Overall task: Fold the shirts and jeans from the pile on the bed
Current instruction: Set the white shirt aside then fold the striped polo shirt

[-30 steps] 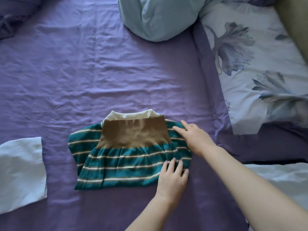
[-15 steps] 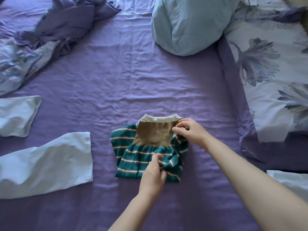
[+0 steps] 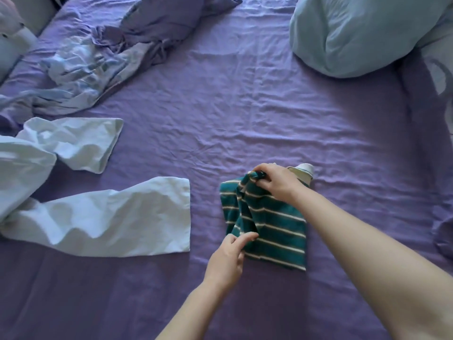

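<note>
Your right hand (image 3: 274, 184) gripping far end of striped shirt (image 3: 277, 229), left hand (image 3: 229, 257) pinching near edge btwn thumb & fingers, shirt on purple bed (image 3: 245, 106), white garment (image 3: 103, 217) to left

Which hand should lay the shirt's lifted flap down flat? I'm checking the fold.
Probably the right hand: it pinches the bunched far corner of the shirt. The left hand only pinches the near edge.

One striped shirt (image 3: 274, 224), two hands, one white garment (image 3: 103, 217), one pillow (image 3: 355, 33), one crumpled sheet (image 3: 117, 45)
</note>
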A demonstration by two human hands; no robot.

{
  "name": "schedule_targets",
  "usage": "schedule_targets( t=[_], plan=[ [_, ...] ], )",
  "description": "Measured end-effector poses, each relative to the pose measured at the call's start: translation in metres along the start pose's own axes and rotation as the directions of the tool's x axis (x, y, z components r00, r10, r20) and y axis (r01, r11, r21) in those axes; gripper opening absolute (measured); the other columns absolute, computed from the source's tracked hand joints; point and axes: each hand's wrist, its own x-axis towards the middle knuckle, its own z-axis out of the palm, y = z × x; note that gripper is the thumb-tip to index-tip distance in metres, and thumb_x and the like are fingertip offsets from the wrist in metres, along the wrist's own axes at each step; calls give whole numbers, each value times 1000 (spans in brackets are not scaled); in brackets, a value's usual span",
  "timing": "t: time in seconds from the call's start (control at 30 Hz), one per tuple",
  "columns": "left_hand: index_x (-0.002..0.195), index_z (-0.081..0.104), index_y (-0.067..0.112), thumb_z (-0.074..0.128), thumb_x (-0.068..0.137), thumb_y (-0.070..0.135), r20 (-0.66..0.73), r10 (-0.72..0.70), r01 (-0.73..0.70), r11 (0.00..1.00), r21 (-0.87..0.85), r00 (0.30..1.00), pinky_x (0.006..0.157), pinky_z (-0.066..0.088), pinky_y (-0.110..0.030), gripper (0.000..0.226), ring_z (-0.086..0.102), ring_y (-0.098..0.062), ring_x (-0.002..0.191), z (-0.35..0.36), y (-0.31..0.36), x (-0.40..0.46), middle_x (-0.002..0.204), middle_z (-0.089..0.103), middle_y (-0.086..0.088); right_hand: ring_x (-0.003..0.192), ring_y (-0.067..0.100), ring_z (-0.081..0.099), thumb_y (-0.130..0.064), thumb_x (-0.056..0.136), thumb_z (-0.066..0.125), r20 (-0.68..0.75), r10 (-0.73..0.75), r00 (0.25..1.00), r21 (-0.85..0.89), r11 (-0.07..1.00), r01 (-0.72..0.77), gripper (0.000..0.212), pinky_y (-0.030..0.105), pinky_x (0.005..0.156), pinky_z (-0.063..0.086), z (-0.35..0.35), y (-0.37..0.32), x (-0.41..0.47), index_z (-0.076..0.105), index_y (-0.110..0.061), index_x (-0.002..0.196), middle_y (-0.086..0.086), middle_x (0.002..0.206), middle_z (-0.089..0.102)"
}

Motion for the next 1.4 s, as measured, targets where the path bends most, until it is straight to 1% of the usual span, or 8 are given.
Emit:
schedule_targets(
  t=[0.3, 0.53, 0.8, 0.9, 1.0, 1.1, 1.27, 1.4],
  plan=[
    [139, 36, 35, 46, 77, 32, -146, -280, 255, 952, -167, 949, 92, 45, -37, 63, 53, -16, 106, -3, -24, 8, 117, 52, 6, 132, 24, 31, -38, 93, 50, 70, -50, 996, -360, 930, 72, 48, 42, 107, 25, 34, -12, 32, 38, -31, 140, -3, 143, 44],
    [147, 20, 16, 47, 86, 63, -77, -558, 538, 822, -184, 826, 103, 34, -37, 82, 34, -24, 132, -1, 4, 32, 142, 38, -6, 145, 27, -6, -50, 98, 28, 17, 223, 975, -478, 858, -188, 56, 54, 114, 3, 13, 43, 17, 11, -33, 148, 0, 159, 4],
    [114, 53, 13, 53, 85, 58, -74, -613, 610, 790, -66, 786, 93, 43, -37, 54, 49, -28, 116, 9, 7, 50, 116, 59, -5, 134, 33, 27, -37, 96, 47, 75, 250, 965, -162, 958, -236, 64, 42, 110, 27, 10, 61, 11, 12, -33, 149, 6, 155, 22],
    [91, 61, 13, 62, 82, 48, -38, -602, 565, 767, -304, 798, 84, 47, -35, 37, 57, -26, 98, 10, 2, 53, 101, 62, -8, 123, 31, 44, -36, 87, 61, 81, 293, 953, -96, 954, -285, 74, 41, 99, 41, 9, 58, 15, 19, -23, 147, 9, 138, 46],
    [85, 63, 14, 62, 86, 38, -32, -566, 468, 712, -523, 824, 67, 44, -25, 24, 60, -19, 88, 2, 5, 49, 94, 65, -6, 108, 25, 54, -41, 77, 67, 124, 329, 936, -78, 944, -322, 54, 39, 87, 47, 1, 55, 16, 45, -20, 122, 5, 120, 58],
    [87, 63, 20, 57, 92, 31, -42, -515, 393, 702, -594, 856, 71, 44, -21, 14, 61, -16, 90, -7, 7, 45, 92, 69, 0, 96, 20, 57, -42, 72, 67, 115, 339, 934, 13, 939, -343, 43, 33, 80, 49, -12, 48, 8, 56, -24, 109, -1, 104, 62],
    [99, 69, 13, 72, 80, 28, 279, -479, 468, 339, -816, 833, 83, 55, -46, 25, 69, -28, 88, -32, 17, 47, 95, 73, -9, 86, 21, 59, -28, 74, 70, 28, 364, 931, 288, 889, -356, 27, 32, 73, 46, -36, 50, -21, 59, -16, 96, 3, 92, 64],
    [107, 66, 7, 60, 89, 20, 501, -325, 583, 245, -775, 802, 77, 55, -45, 23, 68, -31, 87, -49, 37, 53, 101, 71, -17, 79, 20, 56, -25, 75, 72, -24, 429, 903, 378, 840, -389, 26, 29, 64, 42, -54, 59, -54, 56, -13, 92, 5, 89, 62]
  ],
)
